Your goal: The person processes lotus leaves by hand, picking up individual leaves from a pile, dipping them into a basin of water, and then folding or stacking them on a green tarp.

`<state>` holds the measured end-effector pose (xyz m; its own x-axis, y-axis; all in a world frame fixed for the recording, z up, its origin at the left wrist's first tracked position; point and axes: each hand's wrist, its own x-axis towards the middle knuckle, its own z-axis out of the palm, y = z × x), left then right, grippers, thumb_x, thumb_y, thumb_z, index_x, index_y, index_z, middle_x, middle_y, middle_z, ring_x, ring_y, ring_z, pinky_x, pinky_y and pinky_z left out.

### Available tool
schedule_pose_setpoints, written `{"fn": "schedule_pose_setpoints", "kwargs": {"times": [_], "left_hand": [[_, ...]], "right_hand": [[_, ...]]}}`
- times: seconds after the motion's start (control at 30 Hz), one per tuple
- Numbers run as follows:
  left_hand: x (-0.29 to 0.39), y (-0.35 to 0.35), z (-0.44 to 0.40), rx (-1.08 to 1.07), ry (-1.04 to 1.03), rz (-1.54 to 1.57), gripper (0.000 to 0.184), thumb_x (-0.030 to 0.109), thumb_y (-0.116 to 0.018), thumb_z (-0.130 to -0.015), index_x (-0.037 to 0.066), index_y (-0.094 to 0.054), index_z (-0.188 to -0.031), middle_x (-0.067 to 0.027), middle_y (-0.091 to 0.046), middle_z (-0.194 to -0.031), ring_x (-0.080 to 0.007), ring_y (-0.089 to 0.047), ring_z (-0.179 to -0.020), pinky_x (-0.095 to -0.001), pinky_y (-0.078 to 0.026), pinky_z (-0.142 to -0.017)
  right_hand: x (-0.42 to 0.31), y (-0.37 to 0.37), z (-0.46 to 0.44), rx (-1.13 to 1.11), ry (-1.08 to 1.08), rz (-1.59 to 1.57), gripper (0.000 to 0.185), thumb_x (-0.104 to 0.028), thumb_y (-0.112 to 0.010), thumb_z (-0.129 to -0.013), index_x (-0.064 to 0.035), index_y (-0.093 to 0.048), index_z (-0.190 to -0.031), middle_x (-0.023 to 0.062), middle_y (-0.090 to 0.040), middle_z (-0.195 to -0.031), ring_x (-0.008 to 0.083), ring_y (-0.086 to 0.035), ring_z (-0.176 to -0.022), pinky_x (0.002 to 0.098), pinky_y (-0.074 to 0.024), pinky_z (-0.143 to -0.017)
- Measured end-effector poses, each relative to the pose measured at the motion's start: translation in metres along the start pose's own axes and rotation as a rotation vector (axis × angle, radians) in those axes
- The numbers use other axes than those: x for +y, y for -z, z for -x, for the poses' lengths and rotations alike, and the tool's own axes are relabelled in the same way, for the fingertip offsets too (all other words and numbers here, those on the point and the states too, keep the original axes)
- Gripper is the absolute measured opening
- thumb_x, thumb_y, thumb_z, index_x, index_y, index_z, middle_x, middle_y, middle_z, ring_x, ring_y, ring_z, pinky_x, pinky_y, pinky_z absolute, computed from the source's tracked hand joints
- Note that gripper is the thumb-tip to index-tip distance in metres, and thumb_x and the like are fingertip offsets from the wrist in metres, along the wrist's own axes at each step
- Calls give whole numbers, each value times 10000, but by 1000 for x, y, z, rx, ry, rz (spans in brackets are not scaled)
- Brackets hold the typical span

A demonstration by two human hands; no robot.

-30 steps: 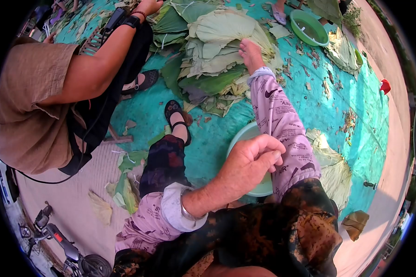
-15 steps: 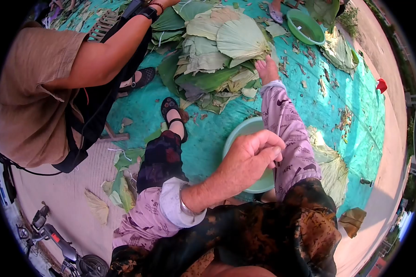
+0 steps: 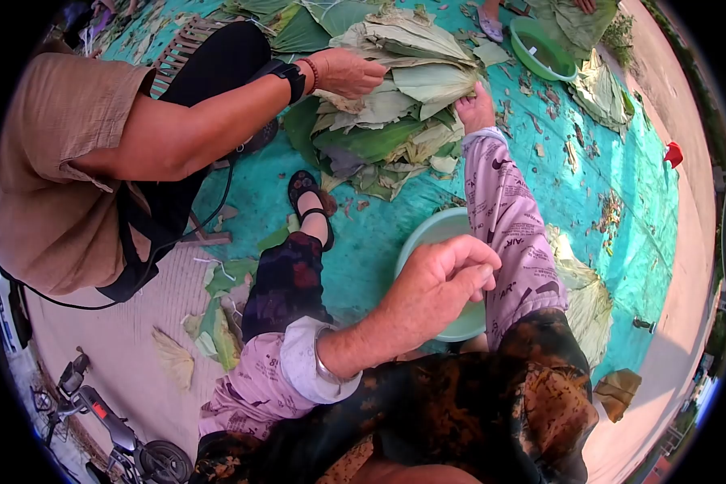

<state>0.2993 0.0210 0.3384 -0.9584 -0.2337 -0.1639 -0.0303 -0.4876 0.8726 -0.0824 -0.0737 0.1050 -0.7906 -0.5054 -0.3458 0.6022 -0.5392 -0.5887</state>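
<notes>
My right hand (image 3: 477,109) reaches to the right edge of a tall pile of dried lotus leaves (image 3: 371,145). Its fingers close on the narrow end of a pale lotus leaf (image 3: 434,85), whose wide part spreads left over the pile. My left hand (image 3: 444,286) hovers in front of my body, above a pale green basin (image 3: 411,242). Its fingers are curled with the thumb pressed to them; whatever they may hold is hidden. A co-worker's hand (image 3: 347,73) hangs over the left side of the pile, close to the top leaves.
A teal tarp (image 3: 540,185) covers the ground, scattered with leaf scraps. A green basin (image 3: 543,48) stands at the upper right near another person's foot. More leaves (image 3: 581,298) lie at my right. A wooden stool (image 3: 206,238) is beside the co-worker, and a scooter (image 3: 113,419) is at lower left.
The co-worker's hand has come down and right over the pile. The top leaves have shifted and look more folded. My right hand has risen slightly and closed on a leaf's end.
</notes>
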Motion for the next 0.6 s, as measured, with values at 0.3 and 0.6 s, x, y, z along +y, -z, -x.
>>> {"fn": "schedule_pose_setpoints", "kwargs": {"times": [0.3,0.6], "left_hand": [[0,-3,0,8,27,-5,179,110,-504,-904,-20,-566,-1010,-30,-604,-850,-69,-551,-742,-203,-457,-683],[-2,4,-7,30,-1,0,173,114,-511,-898,-17,-566,-995,-33,-602,-837,-76,-551,-720,-208,-455,-666]], "right_hand": [[14,-17,-11,9,13,-55,373,-147,-602,-832,-35,-480,-1167,146,-541,-1141,303,-538,-1023,487,-438,-901],[4,-19,9,-104,0,60,364,-106,-546,-852,-23,-461,-1196,148,-528,-1189,310,-501,-1104,473,-390,-971]]}}
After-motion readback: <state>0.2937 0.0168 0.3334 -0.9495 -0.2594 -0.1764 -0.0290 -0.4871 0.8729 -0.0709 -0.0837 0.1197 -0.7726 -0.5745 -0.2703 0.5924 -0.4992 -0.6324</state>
